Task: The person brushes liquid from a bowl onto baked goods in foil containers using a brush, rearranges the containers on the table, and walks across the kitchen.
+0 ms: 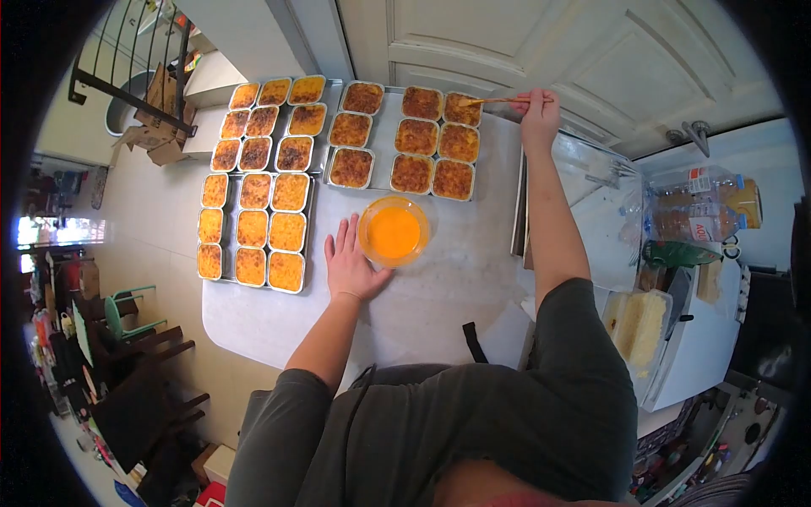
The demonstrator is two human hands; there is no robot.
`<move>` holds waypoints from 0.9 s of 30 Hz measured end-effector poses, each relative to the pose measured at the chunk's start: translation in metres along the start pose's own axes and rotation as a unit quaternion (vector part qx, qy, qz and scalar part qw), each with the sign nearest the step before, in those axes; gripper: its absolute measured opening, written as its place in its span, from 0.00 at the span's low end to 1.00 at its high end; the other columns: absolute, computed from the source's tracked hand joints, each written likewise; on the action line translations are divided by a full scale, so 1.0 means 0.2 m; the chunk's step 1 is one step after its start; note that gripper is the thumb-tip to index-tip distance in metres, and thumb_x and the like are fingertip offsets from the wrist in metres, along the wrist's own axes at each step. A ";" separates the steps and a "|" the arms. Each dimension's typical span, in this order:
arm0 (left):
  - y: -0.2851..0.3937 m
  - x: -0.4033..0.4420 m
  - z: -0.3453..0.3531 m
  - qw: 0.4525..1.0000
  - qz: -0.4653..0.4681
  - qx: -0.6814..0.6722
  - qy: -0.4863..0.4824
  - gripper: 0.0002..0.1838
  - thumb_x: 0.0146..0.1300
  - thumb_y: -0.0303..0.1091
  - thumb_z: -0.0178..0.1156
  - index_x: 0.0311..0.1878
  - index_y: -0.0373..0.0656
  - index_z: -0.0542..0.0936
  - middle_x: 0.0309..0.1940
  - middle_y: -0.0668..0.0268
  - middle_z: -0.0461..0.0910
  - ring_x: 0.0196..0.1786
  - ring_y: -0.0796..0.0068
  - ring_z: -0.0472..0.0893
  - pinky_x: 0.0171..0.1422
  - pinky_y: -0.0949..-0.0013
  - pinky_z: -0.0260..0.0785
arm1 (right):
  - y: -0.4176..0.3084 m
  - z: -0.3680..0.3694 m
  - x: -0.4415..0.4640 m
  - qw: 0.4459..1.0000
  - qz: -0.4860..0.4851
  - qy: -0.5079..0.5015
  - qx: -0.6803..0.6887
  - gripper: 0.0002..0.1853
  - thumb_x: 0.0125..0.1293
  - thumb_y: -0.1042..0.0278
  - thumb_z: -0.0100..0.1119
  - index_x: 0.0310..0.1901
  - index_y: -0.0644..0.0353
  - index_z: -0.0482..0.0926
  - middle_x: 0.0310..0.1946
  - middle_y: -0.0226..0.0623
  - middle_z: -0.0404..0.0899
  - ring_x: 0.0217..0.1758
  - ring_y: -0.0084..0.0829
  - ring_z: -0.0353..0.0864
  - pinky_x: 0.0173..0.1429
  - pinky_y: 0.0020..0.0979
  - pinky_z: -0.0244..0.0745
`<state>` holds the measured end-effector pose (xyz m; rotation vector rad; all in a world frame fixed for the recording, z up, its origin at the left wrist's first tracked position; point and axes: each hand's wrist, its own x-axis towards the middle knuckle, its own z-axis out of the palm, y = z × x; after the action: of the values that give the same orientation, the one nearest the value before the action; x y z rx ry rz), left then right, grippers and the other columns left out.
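Note:
My right hand point(538, 111) grips the handle of a thin pastry brush point(500, 100). Its tip touches the browned top of a foil tray of baked food point(460, 117) at the far right corner of the group. My left hand point(351, 269) lies flat on the table with its fingers spread, close beside a clear bowl point(424, 221) of orange liquid point(394, 233). More filled foil trays point(410, 174) stand in rows at the back, their tops dark and glossy. On the left, other foil trays point(287, 231) have paler, yellow-orange tops.
The white table point(439, 287) has a rounded left corner. To the right stand plastic bottles point(697, 221), green-handled scissors point(732, 247) and a container with a pale yellow block point(638, 329). A white door point(541, 42) rises behind the table. A black strap point(474, 342) lies near my body.

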<state>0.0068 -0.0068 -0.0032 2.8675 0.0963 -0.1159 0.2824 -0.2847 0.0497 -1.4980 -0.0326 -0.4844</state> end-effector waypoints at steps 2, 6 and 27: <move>0.00 0.00 0.00 1.000 -0.001 0.001 -0.003 0.49 0.44 0.59 0.60 0.70 0.48 0.59 0.72 0.62 0.53 0.75 0.63 0.49 0.76 0.50 0.37 | 0.00 -0.03 0.02 0.998 -0.023 0.007 -0.063 0.10 0.73 0.64 0.45 0.40 0.65 0.66 0.30 0.39 0.79 0.27 0.28 0.82 0.33 0.25 0.76; 0.00 0.00 -0.01 1.000 -0.003 -0.001 -0.005 0.49 0.44 0.59 0.60 0.70 0.48 0.58 0.72 0.62 0.53 0.75 0.63 0.49 0.76 0.51 0.36 | -0.02 -0.04 0.03 0.995 -0.060 0.046 -0.066 0.11 0.72 0.63 0.47 0.40 0.65 0.67 0.29 0.39 0.79 0.27 0.28 0.82 0.33 0.25 0.76; 0.00 0.00 -0.01 1.000 0.000 -0.007 0.003 0.49 0.43 0.58 0.62 0.69 0.48 0.59 0.72 0.62 0.53 0.75 0.63 0.50 0.75 0.50 0.37 | -0.05 -0.04 -0.32 0.949 -0.222 -0.026 -0.221 0.10 0.66 0.66 0.59 0.31 0.61 0.70 0.21 0.37 0.80 0.24 0.29 0.82 0.29 0.27 0.73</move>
<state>0.0070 -0.0065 -0.0010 2.8538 0.0968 -0.1059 0.2188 -0.2747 0.0388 -1.9542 -0.3271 -0.8555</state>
